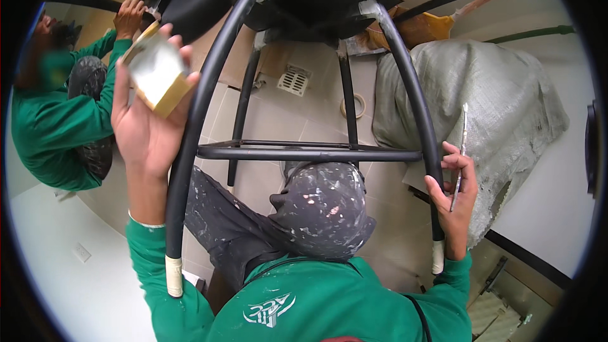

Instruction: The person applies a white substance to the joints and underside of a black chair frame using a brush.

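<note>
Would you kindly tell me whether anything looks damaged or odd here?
Yes: uneven whitish patches show where the black legs meet the dark seat, standing out against the otherwise black surfaces.

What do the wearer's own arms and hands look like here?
Both the left hand and the right hand are bare, with no glove or watch showing. The left sleeve and right sleeve are green and long.
</note>
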The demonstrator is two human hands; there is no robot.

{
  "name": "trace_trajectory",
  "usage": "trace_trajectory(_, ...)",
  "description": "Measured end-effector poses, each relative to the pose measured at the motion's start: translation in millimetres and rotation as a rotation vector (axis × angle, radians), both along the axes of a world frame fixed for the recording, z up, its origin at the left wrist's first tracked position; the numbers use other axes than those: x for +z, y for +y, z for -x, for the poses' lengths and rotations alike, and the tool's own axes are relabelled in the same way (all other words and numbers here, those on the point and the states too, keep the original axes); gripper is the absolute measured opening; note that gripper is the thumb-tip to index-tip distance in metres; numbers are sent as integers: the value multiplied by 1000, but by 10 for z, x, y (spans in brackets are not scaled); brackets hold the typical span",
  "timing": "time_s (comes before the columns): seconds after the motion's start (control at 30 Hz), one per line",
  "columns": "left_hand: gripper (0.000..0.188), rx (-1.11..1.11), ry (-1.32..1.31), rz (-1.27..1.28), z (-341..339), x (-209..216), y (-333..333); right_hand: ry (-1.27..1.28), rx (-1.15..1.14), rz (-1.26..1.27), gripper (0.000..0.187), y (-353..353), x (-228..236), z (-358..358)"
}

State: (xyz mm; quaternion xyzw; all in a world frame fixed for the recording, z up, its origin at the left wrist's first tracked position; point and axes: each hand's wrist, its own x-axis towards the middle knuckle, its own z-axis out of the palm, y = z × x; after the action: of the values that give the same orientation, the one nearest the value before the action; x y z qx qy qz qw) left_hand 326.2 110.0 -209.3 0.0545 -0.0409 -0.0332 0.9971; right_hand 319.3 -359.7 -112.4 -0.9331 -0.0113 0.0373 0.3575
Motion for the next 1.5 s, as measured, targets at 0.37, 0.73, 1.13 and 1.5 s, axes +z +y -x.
trace_trajectory(0.37,58,-276,244,-406,-732,73,-598,-214,286,244,45,-20,-17,-53)
trace_trajectory(0.73,58,-419,234,-498,-718,15,-517,-241,685,-179,32,896,519,-844)
trace_trajectory(1.13,55,-461,243,-510,-688,-4,-530,49,726,-257,16,1601,-33,-1271)
trace_trajectory(1.5,48,-448,289,-427,-682,-12,-528,60,710,-340,14,1484,33,-1421)
